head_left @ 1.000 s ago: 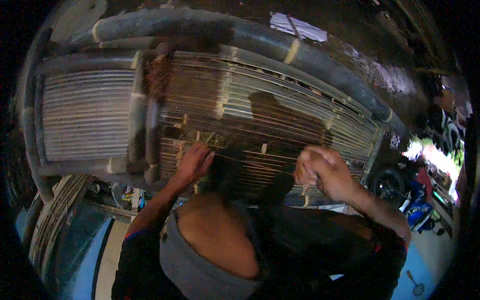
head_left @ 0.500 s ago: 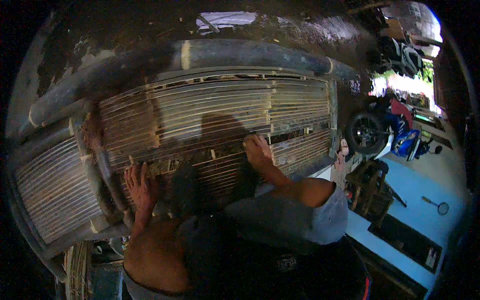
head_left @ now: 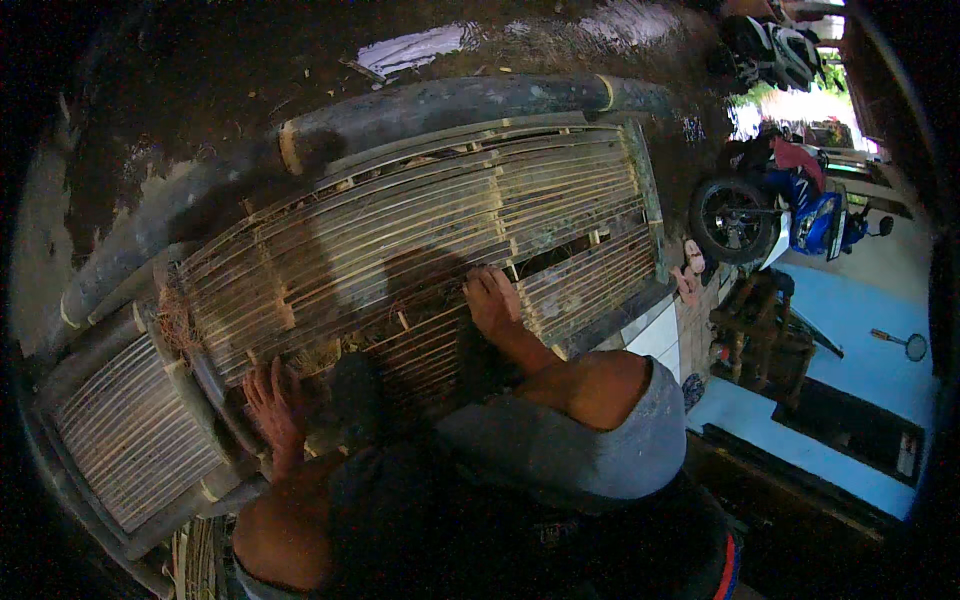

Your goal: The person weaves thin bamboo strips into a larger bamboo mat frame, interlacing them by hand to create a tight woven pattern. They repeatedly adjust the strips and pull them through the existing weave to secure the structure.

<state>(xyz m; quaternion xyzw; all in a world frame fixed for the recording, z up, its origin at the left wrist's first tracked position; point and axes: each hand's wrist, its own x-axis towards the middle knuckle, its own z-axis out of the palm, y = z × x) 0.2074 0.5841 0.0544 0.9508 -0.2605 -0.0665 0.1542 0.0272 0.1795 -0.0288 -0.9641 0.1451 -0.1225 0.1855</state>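
Note:
A long bamboo frame with rows of thin bamboo slats (head_left: 400, 215) lies across in front of me. My right hand (head_left: 493, 303) is at the edge of a lengthwise gap, beside a crosspiece, its fingers bent and closed over a bamboo slat (head_left: 440, 340); the fingertips are partly hidden. To the left, my left hand (head_left: 275, 410) rests on the slats near a dark pole, fingers stretched out and slightly apart, holding nothing. Between the hands, the gap shows dark ground and straw-like bits. My shadow darkens the middle of the slats.
A thick bamboo pole (head_left: 450, 105) runs along the far side. At far left is a second slatted panel (head_left: 135, 440), with loose fibres (head_left: 178, 325) by its corner. A blue motorbike (head_left: 800, 215) stands at right, near a wooden stool (head_left: 755, 330) and a blue wall (head_left: 875, 385).
The whole view has tilted and shifted, so the frame appears turned. Both hands stay at about the same places on the slats.

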